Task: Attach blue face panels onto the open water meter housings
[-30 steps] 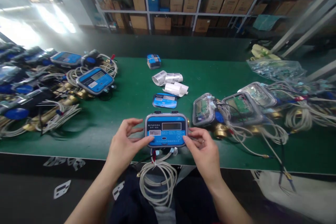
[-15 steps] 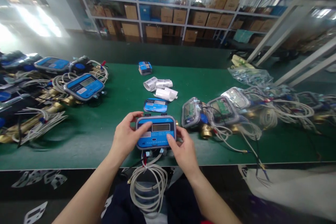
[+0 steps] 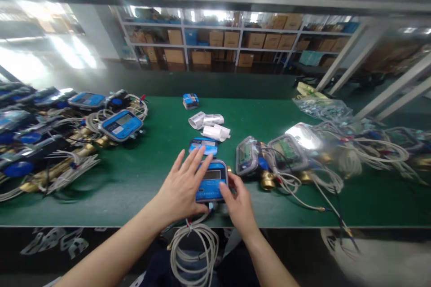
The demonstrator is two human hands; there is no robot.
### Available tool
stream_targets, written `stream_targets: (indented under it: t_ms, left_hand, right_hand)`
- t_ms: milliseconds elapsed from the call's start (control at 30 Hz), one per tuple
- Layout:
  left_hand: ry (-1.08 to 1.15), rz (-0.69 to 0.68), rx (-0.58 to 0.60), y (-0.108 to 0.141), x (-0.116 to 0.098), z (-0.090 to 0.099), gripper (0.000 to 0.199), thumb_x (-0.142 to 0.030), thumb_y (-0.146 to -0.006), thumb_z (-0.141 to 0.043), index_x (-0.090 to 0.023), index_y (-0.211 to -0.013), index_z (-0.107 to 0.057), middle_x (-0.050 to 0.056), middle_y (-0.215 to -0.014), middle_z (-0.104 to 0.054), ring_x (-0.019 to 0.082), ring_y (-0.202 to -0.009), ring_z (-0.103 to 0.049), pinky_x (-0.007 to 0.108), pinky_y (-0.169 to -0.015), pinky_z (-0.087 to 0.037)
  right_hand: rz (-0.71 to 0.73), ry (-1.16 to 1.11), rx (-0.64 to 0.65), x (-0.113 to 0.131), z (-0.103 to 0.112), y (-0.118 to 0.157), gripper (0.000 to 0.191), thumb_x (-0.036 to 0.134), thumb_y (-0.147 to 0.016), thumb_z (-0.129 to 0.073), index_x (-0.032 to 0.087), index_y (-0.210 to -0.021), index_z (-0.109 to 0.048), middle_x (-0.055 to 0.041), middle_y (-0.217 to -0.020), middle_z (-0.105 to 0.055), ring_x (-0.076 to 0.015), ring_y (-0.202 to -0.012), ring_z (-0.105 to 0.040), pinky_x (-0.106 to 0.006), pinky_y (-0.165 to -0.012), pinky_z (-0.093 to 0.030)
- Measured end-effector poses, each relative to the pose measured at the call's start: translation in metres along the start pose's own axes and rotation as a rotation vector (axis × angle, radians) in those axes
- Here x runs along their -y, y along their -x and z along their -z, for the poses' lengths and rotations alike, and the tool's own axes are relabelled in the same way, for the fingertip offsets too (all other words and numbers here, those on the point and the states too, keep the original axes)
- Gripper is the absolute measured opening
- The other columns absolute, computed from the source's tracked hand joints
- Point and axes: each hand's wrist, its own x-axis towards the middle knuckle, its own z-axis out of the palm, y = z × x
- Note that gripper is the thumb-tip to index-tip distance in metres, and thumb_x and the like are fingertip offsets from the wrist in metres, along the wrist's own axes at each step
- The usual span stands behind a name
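A meter with a blue face and a small grey display [image 3: 211, 189] lies on the green table in front of me. My left hand [image 3: 182, 186] is spread flat over its left part, fingers stretched out and hiding that side. My right hand [image 3: 239, 204] grips the right edge, thumb on the blue face and fingers around the side. From the meter's near side a coiled grey cable [image 3: 194, 251] hangs over the table edge. Just beyond the meter lies a loose blue face label [image 3: 208, 145], partly behind my left fingertips.
Curled white paper sheets [image 3: 215, 132] and a banded stack of blue labels [image 3: 191, 101] lie farther back. Finished-looking blue meters [image 3: 121, 125] crowd the left. Meters with bare circuit boards [image 3: 247, 156], brass fittings and cables fill the right, with a plastic bag [image 3: 323, 106] behind.
My left hand has shifted from pinching the meter's left edge to lying spread across its face. The right hand keeps its hold. The whole view has tilted upward.
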Motion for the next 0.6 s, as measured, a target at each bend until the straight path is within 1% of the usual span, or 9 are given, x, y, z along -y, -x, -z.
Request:
stream_targets:
  t_ms: [67,100,133,200,300,367,467,533,600]
  left_hand:
    - [0.0,0.038,0.06,-0.001,-0.007,-0.001,0.119,-0.039,-0.058,-0.08,-0.015,-0.153,-0.013,0.021,-0.157,-0.02,0.04,-0.144,-0.018,0.063,-0.116,-0.01]
    - [0.022,0.061,0.077,-0.002,-0.008,-0.002,0.118,-0.034,-0.057,-0.079,-0.018,-0.153,-0.012,0.021,-0.155,-0.025,0.042,-0.141,-0.023,0.065,-0.113,-0.015]
    - [0.056,0.073,0.092,-0.003,-0.007,-0.003,0.118,-0.031,-0.056,-0.079,-0.022,-0.153,-0.014,0.021,-0.151,-0.032,0.043,-0.138,-0.028,0.066,-0.109,-0.023]
    - [0.162,0.12,0.076,-0.001,0.0,-0.004,0.118,-0.03,-0.05,-0.08,-0.03,-0.152,-0.021,0.018,-0.143,-0.039,0.043,-0.13,-0.036,0.064,-0.103,-0.034]
    - [0.362,0.337,-0.086,0.015,0.022,0.01,0.12,-0.029,-0.043,-0.082,-0.031,-0.15,-0.026,0.013,-0.134,-0.045,0.037,-0.122,-0.044,0.055,-0.101,-0.04]
    - [0.436,0.51,-0.243,0.033,0.041,0.032,0.117,-0.031,-0.051,-0.079,-0.027,-0.152,-0.02,0.011,-0.131,-0.046,0.032,-0.119,-0.048,0.049,-0.103,-0.042]
    - [0.404,0.729,-0.543,0.056,0.073,0.085,0.107,-0.038,-0.06,-0.078,-0.025,-0.151,-0.025,0.01,-0.133,-0.047,0.032,-0.119,-0.05,0.049,-0.105,-0.04]
    - [0.086,0.861,-0.703,0.064,0.09,0.129,0.108,-0.042,-0.06,-0.081,-0.022,-0.151,-0.026,0.012,-0.133,-0.046,0.037,-0.122,-0.046,0.054,-0.106,-0.038]
    - [-0.265,0.927,-0.767,0.067,0.098,0.17,0.11,-0.046,-0.065,-0.08,-0.022,-0.153,-0.019,0.012,-0.138,-0.041,0.043,-0.128,-0.037,0.06,-0.106,-0.034]
  right_hand:
    - [0.005,-0.01,0.0,-0.005,0.004,0.001,0.05,0.059,-0.084,-0.058,0.017,-0.11,-0.068,-0.0137,-0.112,-0.068,-0.0276,-0.104,-0.065,-0.04,-0.089,-0.057]
    - [-0.005,-0.016,-0.01,-0.009,0.007,0.0,0.052,0.062,-0.084,-0.057,0.018,-0.109,-0.07,-0.0135,-0.115,-0.068,-0.0286,-0.108,-0.064,-0.041,-0.095,-0.054]
    - [-0.027,-0.039,-0.011,-0.016,0.01,-0.003,0.055,0.065,-0.083,-0.057,0.018,-0.109,-0.071,-0.0138,-0.116,-0.068,-0.0297,-0.11,-0.064,-0.04,-0.094,-0.054]
    - [-0.122,-0.103,0.046,-0.03,0.018,-0.012,0.063,0.07,-0.08,-0.057,0.017,-0.113,-0.07,-0.0155,-0.115,-0.069,-0.0311,-0.104,-0.066,-0.039,-0.083,-0.059]
    - [-0.214,-0.117,0.076,-0.045,0.03,-0.024,0.07,0.073,-0.074,-0.062,0.016,-0.114,-0.07,-0.0142,-0.103,-0.073,-0.0288,-0.09,-0.07,-0.033,-0.07,-0.061]
    - [-0.236,-0.122,0.093,-0.044,0.038,-0.025,0.067,0.071,-0.073,-0.065,0.018,-0.112,-0.071,-0.0119,-0.099,-0.074,-0.0266,-0.086,-0.071,-0.031,-0.071,-0.061]
    - [-0.265,-0.146,0.186,-0.033,0.046,-0.019,0.058,0.066,-0.071,-0.071,0.019,-0.105,-0.073,-0.0103,-0.093,-0.074,-0.0254,-0.08,-0.071,-0.03,-0.07,-0.061]
    - [-0.299,-0.148,0.218,-0.031,0.047,-0.015,0.056,0.065,-0.069,-0.074,0.019,-0.101,-0.074,-0.0091,-0.085,-0.074,-0.0244,-0.073,-0.071,-0.031,-0.068,-0.061]
    - [-0.329,-0.159,0.181,-0.036,0.044,-0.013,0.056,0.066,-0.068,-0.074,0.019,-0.098,-0.074,-0.0069,-0.079,-0.073,-0.0224,-0.069,-0.07,-0.03,-0.065,-0.061]
